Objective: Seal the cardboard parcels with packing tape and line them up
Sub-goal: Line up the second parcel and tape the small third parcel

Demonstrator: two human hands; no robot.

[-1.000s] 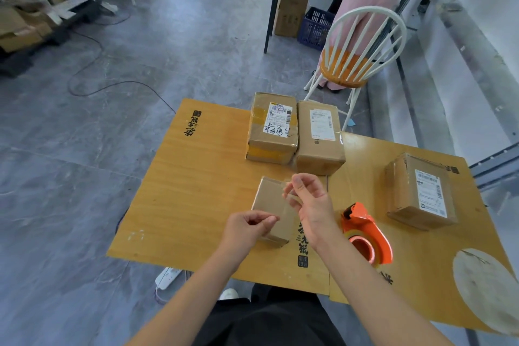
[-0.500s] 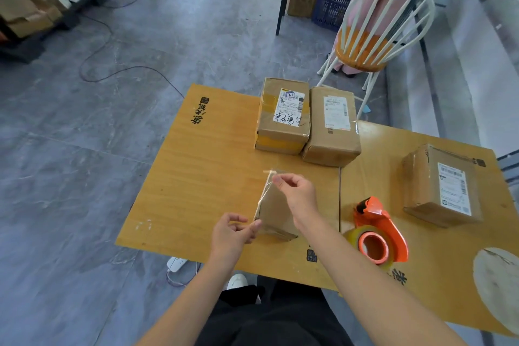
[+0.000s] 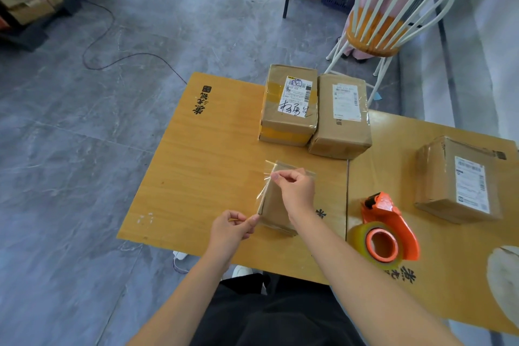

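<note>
You pinch the clear tape strip (image 3: 263, 191) at both ends, left hand (image 3: 229, 233) nearest you, right hand (image 3: 296, 191) at the far end, its length running along the left edge of the small parcel (image 3: 271, 208) on the table (image 3: 202, 177), seemingly not yet stuck down.

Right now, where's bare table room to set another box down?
Widest: yellow wooden tabletop left of the small brown cardboard parcel. Also the gap between the right-hand rear brown parcel and the lone brown carton. Crowded: around the orange tape dispenser.
</note>
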